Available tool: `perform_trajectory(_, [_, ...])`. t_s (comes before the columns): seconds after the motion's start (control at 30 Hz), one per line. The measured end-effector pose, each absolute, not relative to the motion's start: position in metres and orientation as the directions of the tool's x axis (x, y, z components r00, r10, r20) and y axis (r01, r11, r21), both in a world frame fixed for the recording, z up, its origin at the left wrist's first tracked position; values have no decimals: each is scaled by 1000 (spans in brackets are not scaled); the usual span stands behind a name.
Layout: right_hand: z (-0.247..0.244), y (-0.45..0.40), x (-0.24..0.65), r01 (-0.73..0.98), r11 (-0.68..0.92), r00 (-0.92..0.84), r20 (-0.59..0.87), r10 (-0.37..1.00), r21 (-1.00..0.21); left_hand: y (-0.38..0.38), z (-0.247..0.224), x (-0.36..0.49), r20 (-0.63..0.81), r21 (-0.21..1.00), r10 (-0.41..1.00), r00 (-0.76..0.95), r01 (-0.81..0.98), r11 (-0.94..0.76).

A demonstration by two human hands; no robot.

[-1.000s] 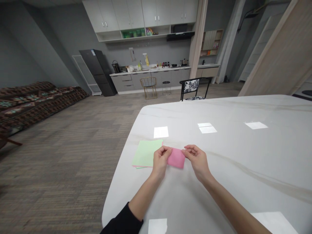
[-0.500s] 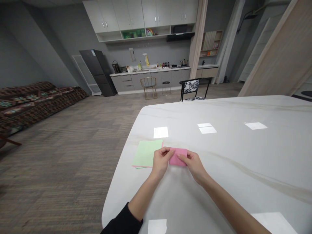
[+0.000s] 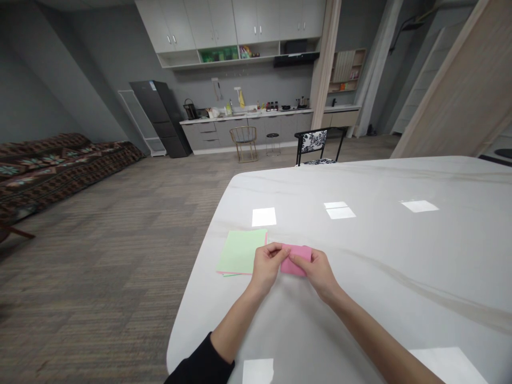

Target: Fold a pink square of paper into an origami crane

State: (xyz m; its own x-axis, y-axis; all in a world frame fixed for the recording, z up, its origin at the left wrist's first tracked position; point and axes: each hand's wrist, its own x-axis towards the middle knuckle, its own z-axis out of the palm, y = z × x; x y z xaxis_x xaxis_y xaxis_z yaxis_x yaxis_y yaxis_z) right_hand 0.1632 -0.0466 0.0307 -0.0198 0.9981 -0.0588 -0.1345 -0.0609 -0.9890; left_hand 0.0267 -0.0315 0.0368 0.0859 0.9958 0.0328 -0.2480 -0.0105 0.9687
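A small folded piece of pink paper (image 3: 294,266) is held between both hands just above the table. My left hand (image 3: 267,265) pinches its left edge, thumb on the near face and fingers behind. On the other side, my right hand (image 3: 318,269) grips the right part, its thumb pressed flat across the paper. The fingers behind the sheet are partly hidden. Left of my left hand lies a stack of coloured paper (image 3: 240,250), light green on top, with pink and darker green edges showing beneath.
The white marbled table (image 3: 380,240) has a rounded left edge, with wood-look floor (image 3: 132,229) beyond it. A black patterned chair (image 3: 314,143) stands at the far side. Farther back are a gold chair (image 3: 244,138), a stool (image 3: 273,136), a kitchen counter (image 3: 204,133) and a dark fridge (image 3: 162,117).
Both hands and the pink paper have shifted slightly to the right and nearer to me. My right thumb has slid a little left across the paper. The paper stack has stayed put.
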Motion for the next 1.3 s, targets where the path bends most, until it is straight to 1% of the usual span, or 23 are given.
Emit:
perform_trajectory(0.37, [32, -48, 162, -97, -22, 7, -23, 1000, -995, -30, 34, 26, 69, 970, 996, 62, -237, -53])
perform_trajectory(0.43, [32, -48, 162, -109, -24, -4, -24, 1000, -994, -29, 32, 26, 51, 959, 997, 63, -281, -31])
perform_trajectory(0.5, [31, -47, 162, -130, -22, -27, -18, 999, -991, -27, 31, 24, 11, 931, 999, 51, -364, 8])
perform_trajectory(0.63, [26, -45, 164, -115, -20, -24, -17, 1000, -993, -23, 34, 18, -77, 857, 996, -44, -513, 43])
perform_trajectory(0.77, [21, -43, 166, -87, -45, -10, -44, 999, -995, -19, 36, 13, -94, 821, 987, -128, -571, 4])
perform_trajectory(0.87, [20, -41, 167, -103, -49, -13, -48, 999, -993, -18, 37, 12, -87, 804, 987, -137, -594, -11])
perform_trajectory(0.97, [18, -39, 167, -128, -56, -9, -55, 998, -990, -21, 39, 14, -136, 771, 989, -54, -633, 71])
perform_trajectory(1.03, [17, -38, 168, -138, -66, -2, -66, 998, -988, -24, 42, 15, -177, 743, 981, 83, -643, 188])
perform_trajectory(1.13, [16, -37, 170, -121, -72, -1, -73, 997, -990, -29, 45, 18, -164, 750, 945, 283, -586, 306])
perform_trajectory(1.2, [15, -35, 172, -65, -54, 0, -54, 999, -996, -32, 45, 20, -145, 770, 929, 340, -551, 322])
perform_trajectory(1.3, [11, -33, 174, 101, 16, 35, 20, 999, -995, -32, 41, 20, -150, 779, 915, 374, -525, 342])
